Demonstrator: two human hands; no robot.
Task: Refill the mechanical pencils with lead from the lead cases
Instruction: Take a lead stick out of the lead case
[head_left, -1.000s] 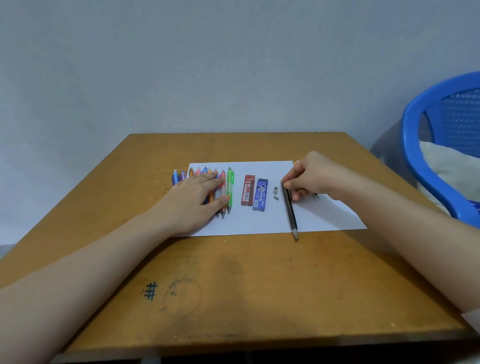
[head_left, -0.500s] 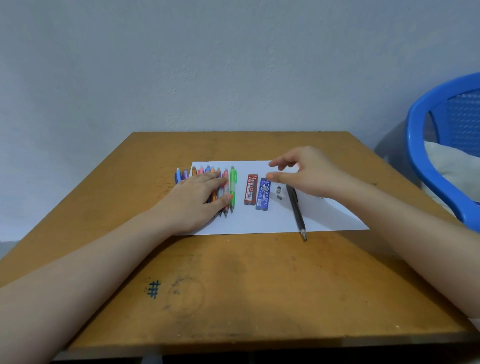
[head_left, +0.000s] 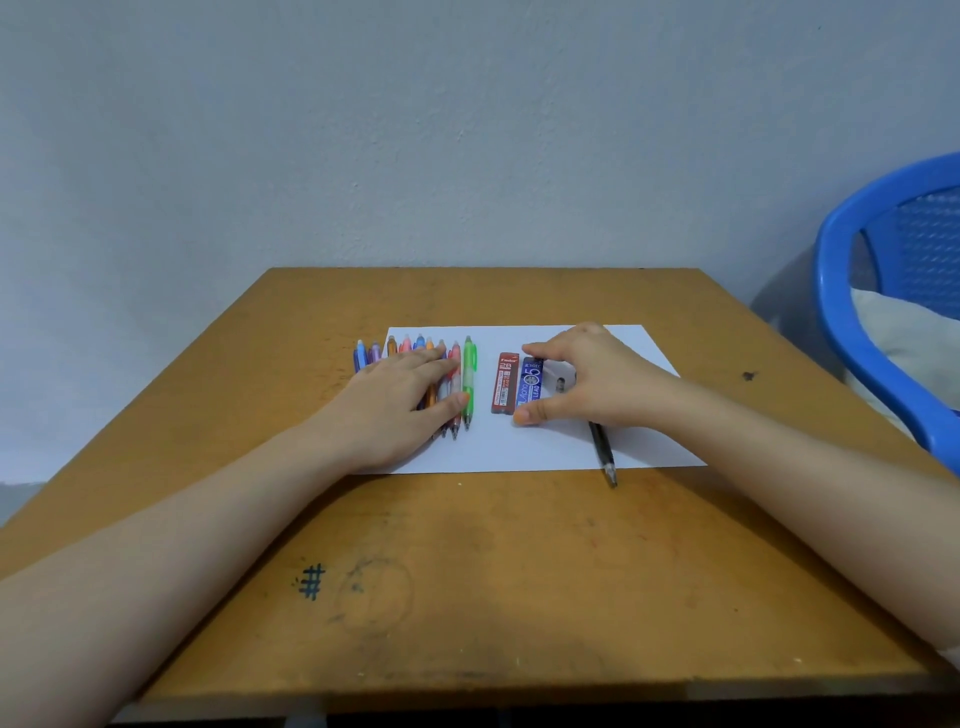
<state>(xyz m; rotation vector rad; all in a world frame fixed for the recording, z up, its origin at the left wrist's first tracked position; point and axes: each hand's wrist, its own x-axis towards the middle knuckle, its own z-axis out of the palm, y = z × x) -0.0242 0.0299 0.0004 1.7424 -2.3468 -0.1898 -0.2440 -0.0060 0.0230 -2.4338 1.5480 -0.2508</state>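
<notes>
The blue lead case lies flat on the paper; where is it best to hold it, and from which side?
Probably by its two short ends, from above: the blue lead case lies flat, and the red lead case sits close along its left edge, leaving little room there. The right hand pinches it so, thumb at the near end.

Left: pencil row (head_left: 469, 371) blocked that side of paper (head_left: 519, 447); narrow gap before red lead case (head_left: 505, 384); black pencil (head_left: 602, 447) overhung near edge; desk (head_left: 519, 571) front lay open.

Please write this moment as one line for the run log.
right hand: pinches blue lead case by its ends | left hand: rests flat on coloured pencils | black pencil: lying on paper
</notes>
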